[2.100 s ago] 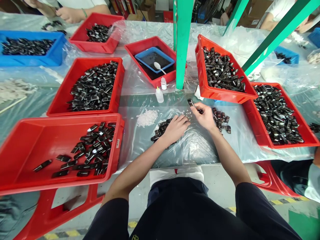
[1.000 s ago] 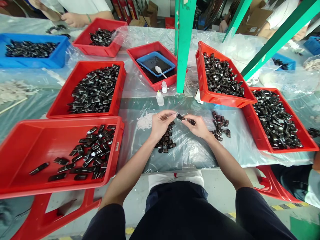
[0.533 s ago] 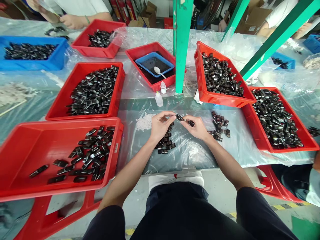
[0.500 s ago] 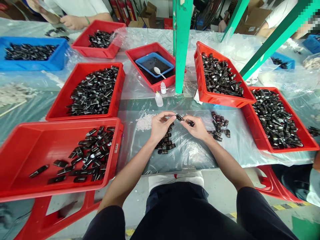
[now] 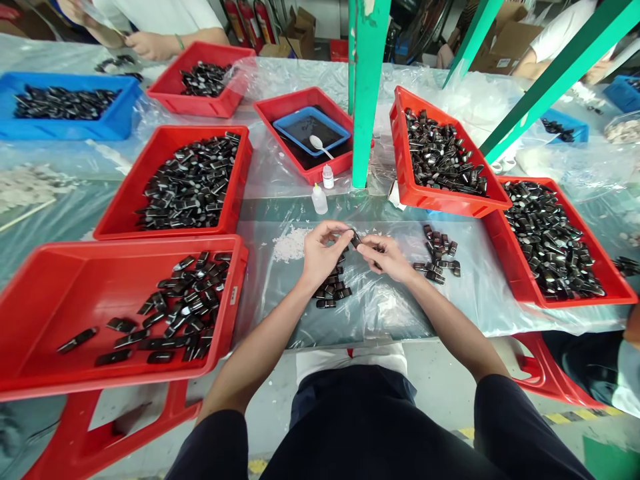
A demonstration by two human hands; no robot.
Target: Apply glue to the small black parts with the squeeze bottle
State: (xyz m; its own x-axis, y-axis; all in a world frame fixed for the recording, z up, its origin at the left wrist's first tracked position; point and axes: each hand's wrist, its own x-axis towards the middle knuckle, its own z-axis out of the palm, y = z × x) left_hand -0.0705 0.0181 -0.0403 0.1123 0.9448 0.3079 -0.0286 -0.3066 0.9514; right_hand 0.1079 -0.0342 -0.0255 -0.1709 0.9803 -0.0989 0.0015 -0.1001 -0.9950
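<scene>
Between my two hands is a small glossy black piece (image 5: 355, 239), pinched at its upper end by my left hand (image 5: 323, 252) and at its lower end by my right hand (image 5: 387, 259). Something dark also shows under the curled fingers of my right hand, but I cannot make out what it is. Loose black pieces (image 5: 333, 290) lie on the plastic-covered table below my left hand, partly hidden by it. Another cluster of dark pieces (image 5: 437, 247) lies right of my right hand. Beside my left hand is a heap of small white bits (image 5: 290, 245).
Red bins (image 5: 240, 280) of black pieces stand left and right. Ahead are two small bottles (image 5: 319, 200) and a blue tray (image 5: 285, 127) with a white spoon (image 5: 317, 142). A green post (image 5: 367, 100) rises behind them. Other people sit across the table.
The black piece has turned to a steeper angle between my fingers. My right hand has shifted slightly left and its fingers have curled differently; my left hand is almost unmoved.
</scene>
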